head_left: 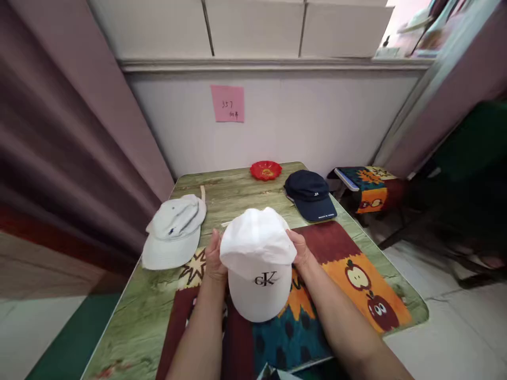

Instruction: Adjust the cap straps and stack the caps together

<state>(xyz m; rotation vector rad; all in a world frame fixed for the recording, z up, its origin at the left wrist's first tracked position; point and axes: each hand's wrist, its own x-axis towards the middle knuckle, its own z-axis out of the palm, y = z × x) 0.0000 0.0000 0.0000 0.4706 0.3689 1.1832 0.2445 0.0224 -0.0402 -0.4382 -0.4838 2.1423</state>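
Between my two hands is a white baseball cap (257,243) with dark "CK" lettering, its brim pointing toward me. My left hand (215,257) grips the cap's left side, fingers partly hidden behind it. On the opposite side my right hand (300,249) holds the edge, thumb against the fabric. A pale grey cap (174,229) with a small dark logo lies to the left on the table. Farther right rests a navy cap (311,194) with small white lettering on its brim.
A patterned cloth (356,269) with apple prints covers part of the green wood-look table (229,192). At the back sits a red scalloped dish (265,170). A pink note (228,104) is stuck on the wall. Right of the table stands a cloth-covered stool (372,187); a curtain hangs left.
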